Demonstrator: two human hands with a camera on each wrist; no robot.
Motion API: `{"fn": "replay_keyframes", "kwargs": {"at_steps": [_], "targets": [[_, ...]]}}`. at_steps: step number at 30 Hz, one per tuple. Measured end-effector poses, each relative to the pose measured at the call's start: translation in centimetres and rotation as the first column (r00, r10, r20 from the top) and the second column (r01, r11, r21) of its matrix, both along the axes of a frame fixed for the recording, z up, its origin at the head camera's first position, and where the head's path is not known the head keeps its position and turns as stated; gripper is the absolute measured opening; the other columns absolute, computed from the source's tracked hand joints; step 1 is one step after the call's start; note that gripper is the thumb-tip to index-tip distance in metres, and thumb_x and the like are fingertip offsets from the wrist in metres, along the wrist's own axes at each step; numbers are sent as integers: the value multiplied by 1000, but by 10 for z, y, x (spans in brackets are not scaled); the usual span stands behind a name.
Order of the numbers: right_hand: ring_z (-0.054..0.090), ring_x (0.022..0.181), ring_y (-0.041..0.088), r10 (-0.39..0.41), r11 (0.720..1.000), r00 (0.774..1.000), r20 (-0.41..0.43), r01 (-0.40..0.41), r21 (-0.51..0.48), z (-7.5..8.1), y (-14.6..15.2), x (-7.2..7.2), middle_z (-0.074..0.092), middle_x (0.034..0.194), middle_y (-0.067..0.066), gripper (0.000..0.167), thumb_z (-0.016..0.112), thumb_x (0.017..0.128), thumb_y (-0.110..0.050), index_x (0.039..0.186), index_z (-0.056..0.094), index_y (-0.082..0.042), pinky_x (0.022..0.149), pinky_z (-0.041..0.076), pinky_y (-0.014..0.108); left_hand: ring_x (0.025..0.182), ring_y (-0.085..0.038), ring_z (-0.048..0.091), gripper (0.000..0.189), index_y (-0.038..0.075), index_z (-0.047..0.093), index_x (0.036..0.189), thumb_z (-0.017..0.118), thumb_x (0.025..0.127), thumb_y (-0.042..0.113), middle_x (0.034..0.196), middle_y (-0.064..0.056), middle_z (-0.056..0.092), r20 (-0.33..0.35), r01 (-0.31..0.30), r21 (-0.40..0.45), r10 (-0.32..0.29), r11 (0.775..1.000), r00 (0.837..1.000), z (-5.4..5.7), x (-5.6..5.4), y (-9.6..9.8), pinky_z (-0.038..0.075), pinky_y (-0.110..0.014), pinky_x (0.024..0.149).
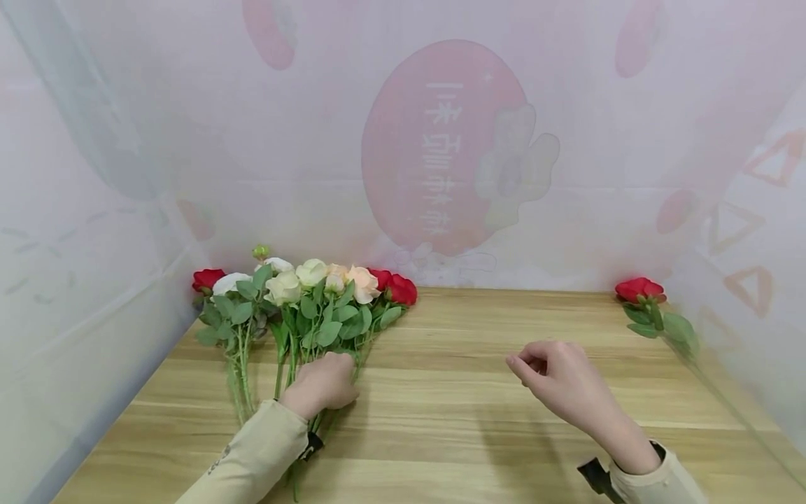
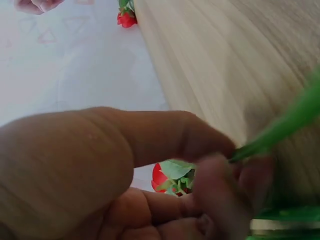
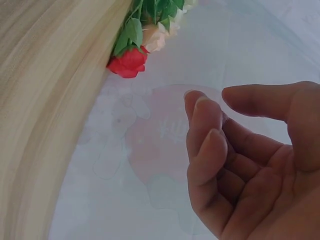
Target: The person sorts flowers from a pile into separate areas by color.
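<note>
Above the flower stems at the left of the table, my left hand [image 1: 322, 383] reaches in over a bunch of roses and other blooms. In the left wrist view, its thumb and fingertips pinch a green flower stem [image 2: 285, 122]; which bloom it belongs to cannot be seen. White flowers [image 1: 231, 283], cream roses [image 1: 283, 287], peach roses [image 1: 363, 283] and red roses [image 1: 401, 289] lie with their heads toward the back wall. My right hand [image 1: 563, 381] hovers over the table's right half, its fingers loosely curled and holding nothing.
A single red rose [image 1: 639, 289] lies along the right edge, its long stem running toward the front. The wooden table [image 1: 453, 434] is enclosed by printed cloth at the back [image 1: 585, 231], left and right.
</note>
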State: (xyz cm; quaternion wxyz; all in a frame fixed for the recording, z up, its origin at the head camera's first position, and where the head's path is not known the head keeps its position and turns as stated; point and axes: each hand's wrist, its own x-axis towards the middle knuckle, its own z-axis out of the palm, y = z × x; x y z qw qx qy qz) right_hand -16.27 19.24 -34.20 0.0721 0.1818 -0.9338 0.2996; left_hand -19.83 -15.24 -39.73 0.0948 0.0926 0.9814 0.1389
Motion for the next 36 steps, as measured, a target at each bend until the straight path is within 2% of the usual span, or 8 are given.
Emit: {"fn": "replay_keyframes", "kwargs": {"at_steps": [7,14,17,24,27,31,34,36], "targets": [[38,48,6,-2,1000,1000,-13,2,10,-3,-2,0,42,52,-11,36,65,97,-26,62,57,-22,49,35,26,49,-13,30,25,12,44,65,62,80,3,58,1,30,-12,38,65,-38,997,999,2,-1,0,28,-29,45],[41,50,7,19,1000,1000,8,-19,18,-4,-4,0,49,56,-11,33,64,97,-26,65,60,-21,50,38,27,48,-10,14,42,16,29,56,56,82,-3,53,8,14,-28,113,196,-109,974,994,6,2,2,18,-26,47],[43,51,8,23,1000,1000,19,-23,5,-4,-5,0,51,58,-11,29,65,97,-23,68,63,-20,51,39,27,46,-9,18,44,15,34,57,59,90,-1,52,8,18,-35,150,303,-146,941,989,6,3,7,21,-25,48],[59,72,11,14,988,998,58,-5,-151,-9,-13,1,65,80,-7,14,67,96,-25,96,73,-12,63,49,30,60,-13,57,7,4,63,89,65,94,7,72,2,61,-115,158,541,-113,826,987,9,10,24,47,-29,56],[62,84,17,77,945,984,161,-21,-326,-11,-19,4,68,94,0,23,67,96,-29,108,71,-9,69,53,34,65,-16,61,9,3,63,93,66,96,12,76,1,64,-134,158,642,-93,751,987,13,15,31,47,-28,56],[61,99,30,210,827,923,323,9,-562,-11,-27,6,67,109,10,36,66,96,-30,118,66,-2,77,54,38,62,-15,61,12,3,63,96,67,96,14,77,0,66,-151,173,743,-90,647,984,19,26,42,40,-24,50],[58,106,36,290,744,872,394,54,-666,-10,-32,7,66,115,15,42,65,97,-29,121,62,4,83,53,39,55,-12,55,10,5,64,95,67,96,14,76,1,67,-167,197,774,-107,601,980,22,33,50,34,-21,47],[58,108,35,321,709,851,415,74,-701,-10,-35,8,65,118,16,43,65,97,-29,122,61,6,85,52,40,52,-9,50,9,6,64,95,67,95,14,75,3,67,-168,206,786,-120,583,978,22,38,54,32,-20,45]]}}
